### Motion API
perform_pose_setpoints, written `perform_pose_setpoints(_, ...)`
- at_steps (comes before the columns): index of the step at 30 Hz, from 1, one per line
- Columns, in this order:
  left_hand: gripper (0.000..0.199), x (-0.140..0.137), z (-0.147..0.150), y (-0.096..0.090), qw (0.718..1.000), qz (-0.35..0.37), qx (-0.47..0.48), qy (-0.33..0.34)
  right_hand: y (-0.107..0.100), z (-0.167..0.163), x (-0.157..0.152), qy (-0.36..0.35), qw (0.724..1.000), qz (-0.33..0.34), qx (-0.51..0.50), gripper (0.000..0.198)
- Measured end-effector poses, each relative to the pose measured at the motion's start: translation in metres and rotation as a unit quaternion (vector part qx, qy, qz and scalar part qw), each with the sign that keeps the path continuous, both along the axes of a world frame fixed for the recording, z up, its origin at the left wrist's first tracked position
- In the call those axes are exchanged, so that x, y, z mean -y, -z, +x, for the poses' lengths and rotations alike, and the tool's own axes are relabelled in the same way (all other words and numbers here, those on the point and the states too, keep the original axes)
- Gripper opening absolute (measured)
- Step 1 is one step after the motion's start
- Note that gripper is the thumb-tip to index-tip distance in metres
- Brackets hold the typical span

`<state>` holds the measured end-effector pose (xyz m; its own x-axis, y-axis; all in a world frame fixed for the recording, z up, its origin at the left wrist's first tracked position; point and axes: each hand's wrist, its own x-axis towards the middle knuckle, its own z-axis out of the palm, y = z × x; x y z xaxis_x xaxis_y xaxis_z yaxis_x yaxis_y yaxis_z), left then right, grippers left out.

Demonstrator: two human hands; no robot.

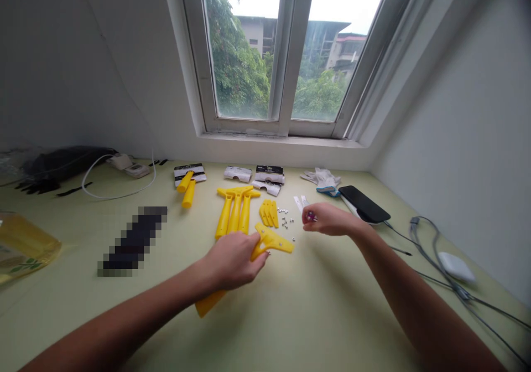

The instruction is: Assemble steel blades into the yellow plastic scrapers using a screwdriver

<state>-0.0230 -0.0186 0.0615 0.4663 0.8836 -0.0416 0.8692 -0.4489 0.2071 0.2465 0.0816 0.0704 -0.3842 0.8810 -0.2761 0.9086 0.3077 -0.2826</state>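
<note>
The left hand [236, 258] is keeping a closed grip on a yellow tool [274, 241], whose broad head is projecting past the fingers to the right above the table [311, 316]; a yellow handle end is showing below the wrist, and a small silvery spot is showing on the head. The right hand [326, 220] is standing apart from the tool, farther right, its grip narrow, with the fingertips closing on a small purple item [311, 216]; the fingers are hiding most of that item. Beyond the left hand, three yellow T-headed tools [234, 211] are lying side by side, their heads pointing toward the window [277, 125]. Flat yellow pieces [269, 213] are lying in an overlapping group to their right, and small metal parts [285, 221] are lying scattered between these and the right hand. White strips [297, 203] are lying just beyond the right hand. Two yellow handles [188, 194] are resting on and beside a printed card [199, 168] at the far left, while more printed cards [269, 171] are lying near the sill. White gloves [322, 177] with a blue edge are lying beside a black phone [365, 203] at the right, where grey cables [433, 258] are running past a white case [457, 267].
</note>
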Motion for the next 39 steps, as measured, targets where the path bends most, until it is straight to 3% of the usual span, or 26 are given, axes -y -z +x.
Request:
perform_pose_setpoints(4,0.038,-0.014,-0.014,-0.017,0.999,0.021,-0.006,-0.029,0.008,-0.027,0.018,-0.090,0.996,-0.015,-0.014,0.020)
perform_pose_setpoints(11,0.040,-0.013,-0.015,-0.016,0.999,0.022,-0.018,-0.027,0.022,-0.032,0.019,-0.078,0.996,0.016,0.042,0.017)
perform_pose_setpoints(21,0.034,-0.014,-0.014,-0.010,0.999,0.046,-0.006,-0.015,0.026,-0.037,0.022,-0.074,0.992,0.060,0.085,0.012)
perform_pose_setpoints(28,0.034,-0.005,-0.008,-0.003,0.999,0.042,-0.001,0.007,0.013,-0.028,-0.021,-0.038,0.991,0.107,0.069,0.020)
perform_pose_setpoints(33,0.035,0.002,-0.001,0.007,0.999,0.037,-0.022,0.030,0.019,-0.040,-0.061,-0.018,0.993,0.101,0.059,0.016)
perform_pose_setpoints(39,0.035,0.001,-0.001,0.004,0.998,0.034,-0.029,0.035,0.026,-0.042,-0.066,-0.017,0.996,0.086,0.024,0.014)
